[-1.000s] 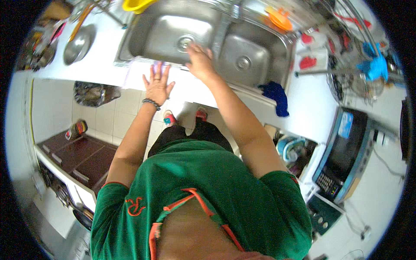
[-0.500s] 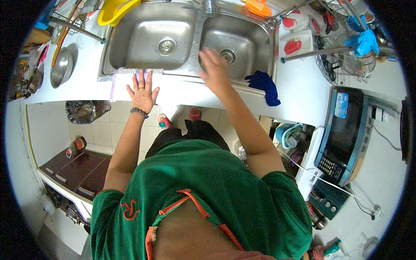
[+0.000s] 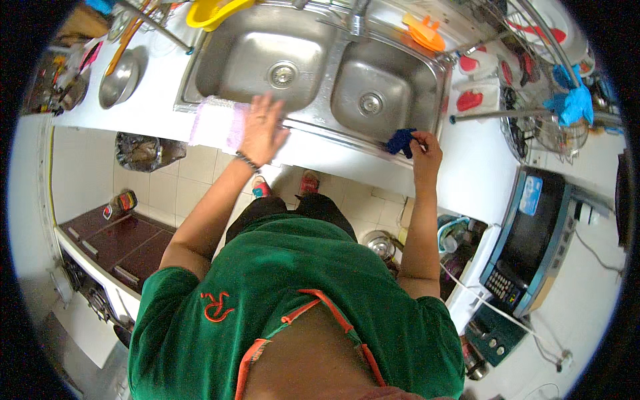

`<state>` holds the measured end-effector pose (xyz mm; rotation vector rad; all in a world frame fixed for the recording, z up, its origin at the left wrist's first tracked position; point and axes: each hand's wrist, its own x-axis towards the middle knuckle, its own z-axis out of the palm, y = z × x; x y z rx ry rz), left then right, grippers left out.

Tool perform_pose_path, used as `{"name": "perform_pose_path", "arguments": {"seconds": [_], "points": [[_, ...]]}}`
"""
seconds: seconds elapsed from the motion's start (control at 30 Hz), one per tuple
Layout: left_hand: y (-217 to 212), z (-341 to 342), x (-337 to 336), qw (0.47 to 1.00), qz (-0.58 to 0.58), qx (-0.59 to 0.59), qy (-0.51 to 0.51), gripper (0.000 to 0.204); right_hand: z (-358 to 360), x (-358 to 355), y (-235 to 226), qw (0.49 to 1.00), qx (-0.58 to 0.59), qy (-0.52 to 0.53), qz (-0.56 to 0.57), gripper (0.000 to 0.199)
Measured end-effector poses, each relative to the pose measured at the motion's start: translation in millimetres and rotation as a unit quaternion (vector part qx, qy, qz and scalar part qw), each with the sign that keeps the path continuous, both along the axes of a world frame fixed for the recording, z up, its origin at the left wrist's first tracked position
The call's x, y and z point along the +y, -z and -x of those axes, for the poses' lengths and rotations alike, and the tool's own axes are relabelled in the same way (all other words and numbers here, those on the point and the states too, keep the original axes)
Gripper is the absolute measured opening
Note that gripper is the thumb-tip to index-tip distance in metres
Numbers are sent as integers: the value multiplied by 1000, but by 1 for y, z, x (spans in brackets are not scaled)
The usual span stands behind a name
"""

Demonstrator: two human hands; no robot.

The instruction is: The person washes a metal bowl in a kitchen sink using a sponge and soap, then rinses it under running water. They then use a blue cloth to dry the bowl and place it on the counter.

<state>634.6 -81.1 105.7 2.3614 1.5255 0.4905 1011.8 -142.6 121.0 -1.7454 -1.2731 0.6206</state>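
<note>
Green shirt [image 3: 320, 280]: nearest to me, front toward the counter [image 3: 160, 110]
Left hand [image 3: 261, 130]: palm down at the left basin's near edge, slightly blurred, fingers spread wide and gripping nothing; can't tell how hard it presses
Pink-and-white cloth [image 3: 217, 122]: laid flat between the counter's front edge and the sink's near-left corner, right side meeting the left hand
Right hand [image 3: 427, 153]: thumb and fingertips pinched together on the navy cloth
Navy cloth [image 3: 400, 142]: bunched at the sink's near-right corner
Metal bowl [image 3: 119, 85]: on the counter, off the sink's left edge
Left basin [image 3: 250, 50]: bare steel
Faucet [image 3: 357, 23]: sink's far edge
Yellow tub [image 3: 217, 12]: sink's far-left corner
Orange piece [image 3: 425, 32]: far-right corner
</note>
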Motion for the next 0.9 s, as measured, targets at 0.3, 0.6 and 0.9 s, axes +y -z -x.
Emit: {"name": "perform_pose_path", "arguments": {"seconds": [0.3, 0.6, 0.9], "points": [[-25, -93, 60, 707, 334, -605, -149, 28, 145, 96, -49, 859, 485, -154, 56, 30], [-45, -19, 96, 769, 389, -473, -184, 37, 177, 148, -16, 903, 414, -112, 30, 14], [-52, 34, 157, 898, 248, -341, -126, 39, 213, 200, -11, 954, 231, -188, 27, 10]]}}
